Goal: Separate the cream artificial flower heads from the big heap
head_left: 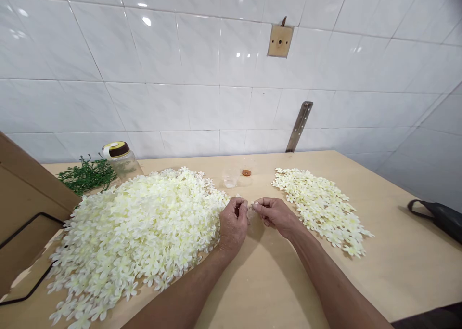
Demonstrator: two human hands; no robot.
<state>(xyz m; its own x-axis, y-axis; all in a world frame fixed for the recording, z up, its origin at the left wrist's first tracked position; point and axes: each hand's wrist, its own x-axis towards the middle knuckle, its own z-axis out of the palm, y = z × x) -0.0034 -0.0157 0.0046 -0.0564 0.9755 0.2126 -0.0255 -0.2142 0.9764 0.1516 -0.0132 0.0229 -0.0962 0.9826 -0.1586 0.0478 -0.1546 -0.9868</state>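
My left hand [234,224] is closed in a pinch at the right edge of a large heap of cream-white artificial flowers [144,218]. Close beside it, fingertips almost meeting, my right hand [276,215] pinches too. Something small and pale shows at the fingertips, too tiny to name. Just beyond the hands stands a small clear plastic cup [230,178], with a reddish-brown round piece [246,173] to its right. A smaller spread of the same flowers [321,206] lies to the right of my right hand.
At the back left are a clear jar with a brown and yellow lid [122,158] and green artificial stems [88,175]. A cardboard box [32,208] borders the left side. On the right lies a black strapped object [438,218]. A metal bracket [299,126] leans by the tiled wall.
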